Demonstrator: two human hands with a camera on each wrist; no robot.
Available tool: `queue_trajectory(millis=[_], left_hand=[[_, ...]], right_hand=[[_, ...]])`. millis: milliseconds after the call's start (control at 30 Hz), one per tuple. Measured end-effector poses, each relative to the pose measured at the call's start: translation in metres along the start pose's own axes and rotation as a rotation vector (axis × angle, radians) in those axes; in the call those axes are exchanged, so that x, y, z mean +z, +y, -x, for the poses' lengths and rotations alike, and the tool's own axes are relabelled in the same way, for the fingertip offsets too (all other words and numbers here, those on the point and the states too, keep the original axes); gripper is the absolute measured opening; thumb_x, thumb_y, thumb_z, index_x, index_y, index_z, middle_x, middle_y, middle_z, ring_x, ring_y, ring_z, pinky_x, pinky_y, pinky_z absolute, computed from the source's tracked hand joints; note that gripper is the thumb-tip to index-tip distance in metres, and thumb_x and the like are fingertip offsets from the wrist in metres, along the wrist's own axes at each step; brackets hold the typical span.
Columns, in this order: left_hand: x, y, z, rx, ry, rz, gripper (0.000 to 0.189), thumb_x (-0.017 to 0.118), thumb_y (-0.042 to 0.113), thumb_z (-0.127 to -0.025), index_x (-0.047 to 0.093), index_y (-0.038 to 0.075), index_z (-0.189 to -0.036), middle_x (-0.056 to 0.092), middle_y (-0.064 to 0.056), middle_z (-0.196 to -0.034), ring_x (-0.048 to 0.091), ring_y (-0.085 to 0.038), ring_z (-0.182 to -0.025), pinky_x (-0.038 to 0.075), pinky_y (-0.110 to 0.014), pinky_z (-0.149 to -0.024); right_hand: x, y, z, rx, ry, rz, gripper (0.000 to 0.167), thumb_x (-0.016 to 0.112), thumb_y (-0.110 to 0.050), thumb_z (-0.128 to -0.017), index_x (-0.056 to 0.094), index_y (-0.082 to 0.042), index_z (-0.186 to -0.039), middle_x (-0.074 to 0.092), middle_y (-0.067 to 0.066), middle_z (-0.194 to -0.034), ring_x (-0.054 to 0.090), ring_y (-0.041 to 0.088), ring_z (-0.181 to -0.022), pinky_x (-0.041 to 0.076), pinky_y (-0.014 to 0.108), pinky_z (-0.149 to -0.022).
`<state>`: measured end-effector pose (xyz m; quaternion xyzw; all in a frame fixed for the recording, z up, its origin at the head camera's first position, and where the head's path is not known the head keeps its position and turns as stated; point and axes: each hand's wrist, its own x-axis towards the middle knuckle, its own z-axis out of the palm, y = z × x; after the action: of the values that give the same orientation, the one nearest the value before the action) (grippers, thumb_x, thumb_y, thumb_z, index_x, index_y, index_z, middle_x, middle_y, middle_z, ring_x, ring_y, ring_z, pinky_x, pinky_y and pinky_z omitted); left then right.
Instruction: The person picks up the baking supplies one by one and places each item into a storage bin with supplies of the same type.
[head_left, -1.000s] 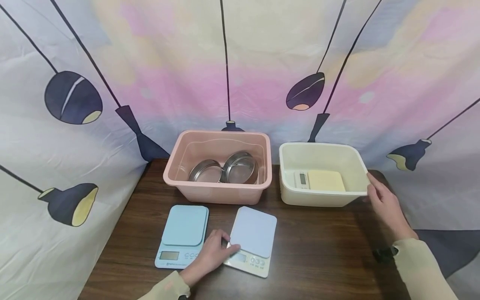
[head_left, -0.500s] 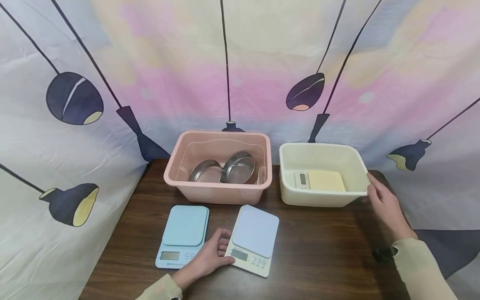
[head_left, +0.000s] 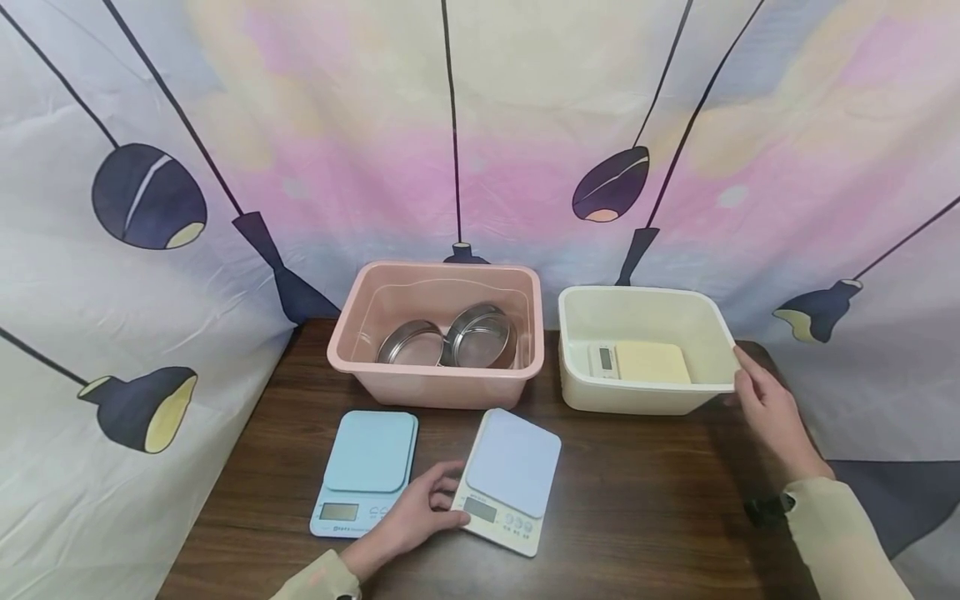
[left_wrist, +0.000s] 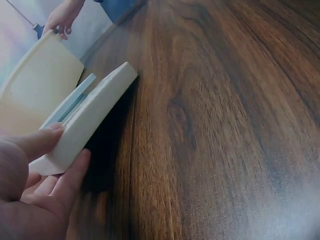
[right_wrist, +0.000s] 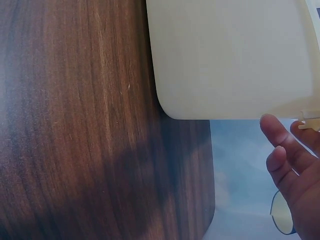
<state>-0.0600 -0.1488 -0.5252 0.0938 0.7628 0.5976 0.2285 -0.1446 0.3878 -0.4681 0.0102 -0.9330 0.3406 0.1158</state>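
Note:
My left hand (head_left: 416, 510) pinches the lower left corner of a white kitchen scale (head_left: 513, 467), which has a pale lilac platform. In the left wrist view the thumb lies on top of the scale (left_wrist: 97, 112) and the fingers are underneath. That side is tilted up off the table, with dark shadow below. At the right, my right hand (head_left: 772, 408) holds the right end of a cream plastic basin (head_left: 645, 400) at its rim. The right wrist view shows fingertips (right_wrist: 272, 125) at the basin's edge. Inside the basin lies a cream-yellow scale (head_left: 652, 362).
A light blue kitchen scale (head_left: 369, 454) lies flat just left of my left hand. Behind it stands a pink basin (head_left: 442, 390) with two round metal sieves (head_left: 482, 335) inside. The brown wooden table (head_left: 637, 500) ends at a printed cloth backdrop (head_left: 495, 167).
My left thumb has slid off the white scale's display to its corner, and the scale has shifted slightly right and tilted up. The right hand and both basins have stayed put.

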Motion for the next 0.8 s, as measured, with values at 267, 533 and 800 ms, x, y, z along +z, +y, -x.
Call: queue_trajectory(millis=[267, 533, 800], left_hand=[[-0.003, 0.004, -0.001, -0.022, 0.018, 0.054, 0.070, 0.078, 0.008, -0.092, 0.044, -0.013, -0.150, 0.071, -0.024, -0.123, 0.075, -0.021, -0.097, 0.062, -0.028, -0.079], [-0.004, 0.013, 0.001, -0.047, 0.034, 0.112, 0.064, 0.076, 0.010, -0.094, 0.049, -0.014, -0.146, 0.065, -0.031, -0.132, 0.075, -0.031, -0.104, 0.063, -0.034, -0.082], [-0.003, 0.022, 0.002, -0.044, 0.007, 0.140, 0.056, 0.077, 0.008, -0.093, 0.056, -0.013, -0.141, 0.065, -0.031, -0.132, 0.075, -0.031, -0.104, 0.063, -0.033, -0.082]], right_hand=[[0.000, 0.000, 0.000, -0.004, 0.005, -0.004, 0.053, 0.038, -0.026, -0.113, 0.034, -0.010, -0.164, 0.065, 0.019, -0.098, 0.057, -0.004, -0.074, 0.041, 0.018, -0.062], [0.000, 0.001, 0.000, 0.007, 0.006, 0.007, 0.053, 0.038, -0.026, -0.113, 0.034, -0.012, -0.164, 0.067, 0.017, -0.092, 0.060, 0.007, -0.076, 0.040, 0.019, -0.062], [0.001, -0.001, 0.000, 0.016, 0.010, 0.002, 0.053, 0.038, -0.027, -0.113, 0.034, -0.011, -0.164, 0.067, 0.017, -0.092, 0.057, 0.001, -0.075, 0.040, 0.020, -0.061]])
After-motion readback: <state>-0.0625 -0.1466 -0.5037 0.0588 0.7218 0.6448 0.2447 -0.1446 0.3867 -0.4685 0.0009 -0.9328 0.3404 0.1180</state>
